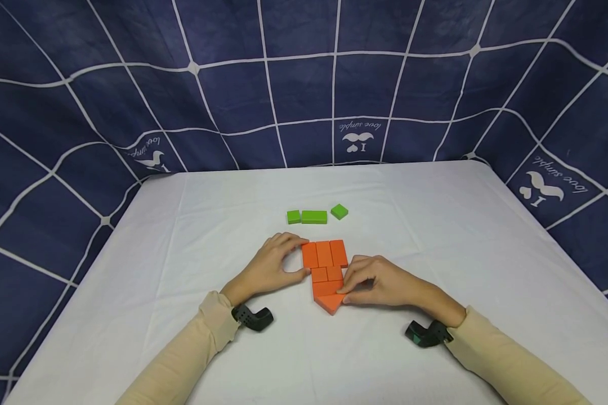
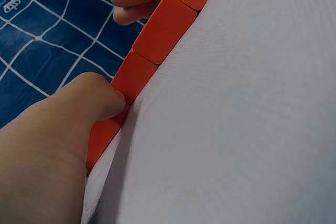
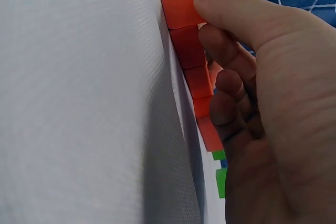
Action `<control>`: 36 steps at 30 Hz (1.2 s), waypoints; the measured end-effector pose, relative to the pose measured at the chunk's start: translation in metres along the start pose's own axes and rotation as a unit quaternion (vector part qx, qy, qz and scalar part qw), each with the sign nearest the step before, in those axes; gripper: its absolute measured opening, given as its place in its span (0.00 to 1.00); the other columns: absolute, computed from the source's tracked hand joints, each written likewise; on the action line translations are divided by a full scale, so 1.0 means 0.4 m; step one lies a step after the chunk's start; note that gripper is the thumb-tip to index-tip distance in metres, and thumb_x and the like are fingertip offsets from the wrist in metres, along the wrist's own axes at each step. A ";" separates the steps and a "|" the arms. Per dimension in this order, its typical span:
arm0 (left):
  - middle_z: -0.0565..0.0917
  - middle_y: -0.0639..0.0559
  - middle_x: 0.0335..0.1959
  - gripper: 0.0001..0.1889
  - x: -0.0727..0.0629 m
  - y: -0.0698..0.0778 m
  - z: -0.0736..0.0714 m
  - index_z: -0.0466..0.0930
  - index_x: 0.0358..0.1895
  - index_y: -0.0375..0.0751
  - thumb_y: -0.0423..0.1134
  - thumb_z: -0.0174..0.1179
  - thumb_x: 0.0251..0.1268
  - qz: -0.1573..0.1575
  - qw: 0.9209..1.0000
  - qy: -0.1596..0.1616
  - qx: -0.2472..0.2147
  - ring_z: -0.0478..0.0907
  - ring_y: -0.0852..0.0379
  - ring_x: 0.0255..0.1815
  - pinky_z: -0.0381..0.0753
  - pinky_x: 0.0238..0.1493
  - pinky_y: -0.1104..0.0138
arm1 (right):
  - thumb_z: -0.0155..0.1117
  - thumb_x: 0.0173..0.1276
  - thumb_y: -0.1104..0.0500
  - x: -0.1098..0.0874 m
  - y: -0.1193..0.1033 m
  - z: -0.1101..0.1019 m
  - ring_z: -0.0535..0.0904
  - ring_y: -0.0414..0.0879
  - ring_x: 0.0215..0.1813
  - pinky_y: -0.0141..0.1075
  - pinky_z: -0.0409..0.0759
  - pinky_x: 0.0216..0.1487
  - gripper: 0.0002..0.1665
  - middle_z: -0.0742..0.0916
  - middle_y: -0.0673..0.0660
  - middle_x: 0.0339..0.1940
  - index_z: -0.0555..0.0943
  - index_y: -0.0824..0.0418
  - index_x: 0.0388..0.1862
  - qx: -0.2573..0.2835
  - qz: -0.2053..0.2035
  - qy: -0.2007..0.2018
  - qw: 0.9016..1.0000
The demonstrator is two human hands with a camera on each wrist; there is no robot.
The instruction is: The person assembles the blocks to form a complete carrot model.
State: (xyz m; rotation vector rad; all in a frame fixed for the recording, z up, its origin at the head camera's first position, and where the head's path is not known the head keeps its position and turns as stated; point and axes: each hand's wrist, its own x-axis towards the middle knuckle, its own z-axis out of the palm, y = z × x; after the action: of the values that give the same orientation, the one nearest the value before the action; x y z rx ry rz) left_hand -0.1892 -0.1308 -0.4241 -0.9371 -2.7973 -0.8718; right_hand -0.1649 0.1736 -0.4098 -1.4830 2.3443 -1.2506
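Note:
Several orange blocks lie joined on the white cloth in the head view: a row of upright rectangles, two small squares [image 1: 327, 274] below, then a wide block [image 1: 325, 288] and a triangular block [image 1: 329, 303] pointing toward the person. My right hand [image 1: 385, 281] pinches the triangular block at its right corner between thumb and forefinger. At the row's left end, my left hand [image 1: 269, 265] holds the leftmost rectangular block [image 1: 309, 256], forefinger at its far corner and thumb at its near corner. In the left wrist view the thumb [image 2: 107, 98] presses the blocks' side.
Beyond the orange blocks lie a small green block [image 1: 294, 217], a longer green block [image 1: 314, 217] and a turned green block [image 1: 339, 211]. A dark blue checked curtain [image 1: 304, 84] hangs behind the white-covered table [image 1: 223, 208].

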 end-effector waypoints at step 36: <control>0.78 0.52 0.62 0.33 -0.002 -0.003 0.001 0.78 0.68 0.46 0.55 0.69 0.61 -0.004 1.000 -0.004 0.000 0.73 0.53 0.63 0.71 0.68 0.52 | 0.73 0.68 0.58 0.149 0.081 -0.103 0.80 0.44 0.41 0.37 0.79 0.42 0.14 0.91 0.50 0.44 0.89 0.60 0.51 -0.119 0.137 0.124 0.976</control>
State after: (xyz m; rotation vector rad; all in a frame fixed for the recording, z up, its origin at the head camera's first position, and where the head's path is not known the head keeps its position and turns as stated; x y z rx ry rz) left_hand -0.1891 -0.1317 -0.4254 -0.9309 -2.8096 -0.8723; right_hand -0.2384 0.1568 -0.3855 -1.0529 2.8303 -1.1750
